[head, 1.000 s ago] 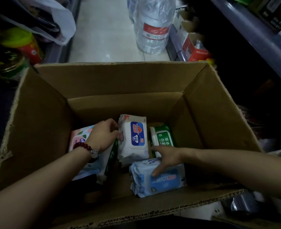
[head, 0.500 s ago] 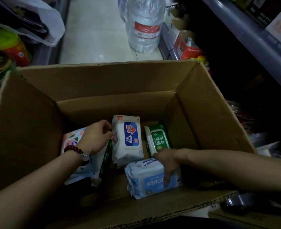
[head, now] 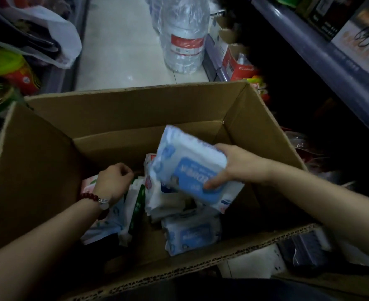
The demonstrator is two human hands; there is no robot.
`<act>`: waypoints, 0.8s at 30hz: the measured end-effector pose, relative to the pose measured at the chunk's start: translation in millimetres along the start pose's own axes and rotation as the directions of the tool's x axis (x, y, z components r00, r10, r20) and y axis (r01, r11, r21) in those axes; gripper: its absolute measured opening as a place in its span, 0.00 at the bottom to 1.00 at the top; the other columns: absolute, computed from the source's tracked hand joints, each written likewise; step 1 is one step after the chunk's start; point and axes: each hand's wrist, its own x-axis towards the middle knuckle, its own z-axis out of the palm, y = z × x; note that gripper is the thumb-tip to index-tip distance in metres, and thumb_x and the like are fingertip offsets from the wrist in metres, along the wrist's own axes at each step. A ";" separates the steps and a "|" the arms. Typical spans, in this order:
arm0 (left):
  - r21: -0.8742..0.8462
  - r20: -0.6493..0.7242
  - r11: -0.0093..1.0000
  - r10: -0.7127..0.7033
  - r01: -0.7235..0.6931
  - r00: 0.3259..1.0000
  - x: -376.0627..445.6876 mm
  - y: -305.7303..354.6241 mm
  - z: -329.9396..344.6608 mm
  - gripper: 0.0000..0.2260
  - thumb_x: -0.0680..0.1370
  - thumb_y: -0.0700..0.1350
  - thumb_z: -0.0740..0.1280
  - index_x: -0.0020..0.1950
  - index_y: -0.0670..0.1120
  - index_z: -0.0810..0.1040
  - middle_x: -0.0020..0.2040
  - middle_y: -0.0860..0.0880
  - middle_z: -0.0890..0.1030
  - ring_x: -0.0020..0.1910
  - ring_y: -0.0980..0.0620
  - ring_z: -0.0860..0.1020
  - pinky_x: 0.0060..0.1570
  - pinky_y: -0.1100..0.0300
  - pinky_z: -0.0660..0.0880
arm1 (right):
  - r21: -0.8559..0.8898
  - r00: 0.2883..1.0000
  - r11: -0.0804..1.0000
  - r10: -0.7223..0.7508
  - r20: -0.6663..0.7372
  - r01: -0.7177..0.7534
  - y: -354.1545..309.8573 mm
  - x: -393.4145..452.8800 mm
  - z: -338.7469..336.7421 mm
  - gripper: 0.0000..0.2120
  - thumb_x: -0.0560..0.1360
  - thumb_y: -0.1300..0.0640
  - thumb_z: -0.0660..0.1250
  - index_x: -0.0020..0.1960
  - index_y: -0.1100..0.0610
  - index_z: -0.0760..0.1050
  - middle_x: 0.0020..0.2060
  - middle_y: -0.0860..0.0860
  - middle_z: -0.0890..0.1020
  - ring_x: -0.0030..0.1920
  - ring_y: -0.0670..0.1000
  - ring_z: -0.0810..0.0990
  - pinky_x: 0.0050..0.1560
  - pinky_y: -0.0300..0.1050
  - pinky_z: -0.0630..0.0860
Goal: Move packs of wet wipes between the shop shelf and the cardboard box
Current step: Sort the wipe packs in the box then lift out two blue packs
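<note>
The right hand (head: 237, 168) grips a blue-and-white pack of wet wipes (head: 190, 170) by its right end, thumb across the blue label, the pack lifted above the others inside the cardboard box (head: 135, 111), its long axis tilted from upper left down to lower right. The left hand (head: 114, 181) (a bead bracelet (head: 92, 197) on its wrist) is curled on the top of a pink-printed pack (head: 88, 183) standing by the box's left wall. Another blue pack (head: 192, 233) lies flat near the front wall. A large water bottle (head: 183, 35) stands on the floor beyond.
</note>
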 end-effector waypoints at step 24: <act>-0.072 0.552 0.904 0.388 -0.421 0.738 -13.7 55.2 196.4 0.37 0.71 0.55 0.73 0.74 0.47 0.59 0.73 0.49 0.65 0.71 0.51 0.66 0.62 0.68 0.60 | 0.922 0.951 0.245 -0.004 -0.309 0.300 10.1 -23.1 -43.5 0.23 0.64 0.61 0.72 0.59 0.61 0.79 0.51 0.58 0.85 0.48 0.56 0.85 0.45 0.50 0.82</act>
